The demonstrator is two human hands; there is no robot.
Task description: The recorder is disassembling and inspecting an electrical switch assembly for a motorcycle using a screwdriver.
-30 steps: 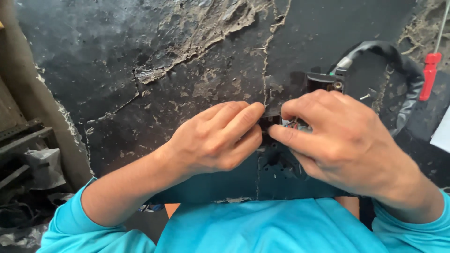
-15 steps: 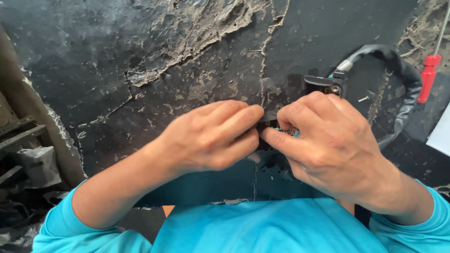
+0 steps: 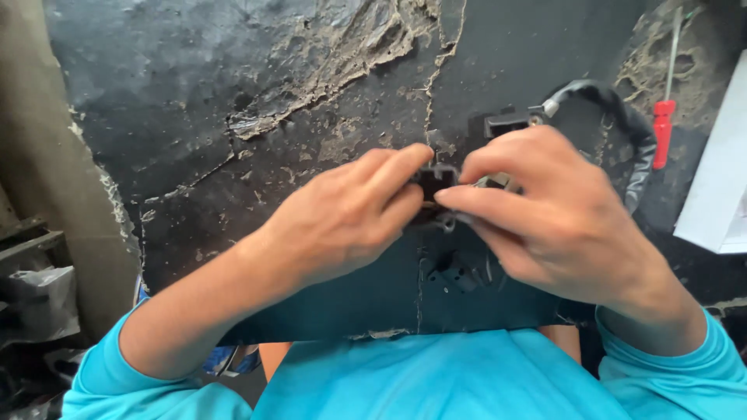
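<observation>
Both of my hands meet over a small black plastic connector part (image 3: 436, 180), held above a worn black work surface (image 3: 233, 93). My left hand (image 3: 342, 218) pinches it from the left with thumb and forefinger. My right hand (image 3: 552, 218) grips it from the right, fingertips closed on its edge. Most of the part is hidden by my fingers. A black sheathed cable (image 3: 622, 132) curves off behind my right hand to another black plug (image 3: 507, 123). Small black pieces (image 3: 455, 274) lie on the surface just below my hands.
A red-handled screwdriver (image 3: 663, 128) lies at the right. A white sheet (image 3: 720, 179) sits at the right edge. The surface is cracked and crusted with grey dirt (image 3: 350, 47). Dark clutter (image 3: 31, 288) fills the lower left. My turquoise sleeves (image 3: 405, 381) fill the bottom.
My hands have stayed together on the small part, with only slight finger shifts. The view has edged a little, so the hands sit slightly higher in frame.
</observation>
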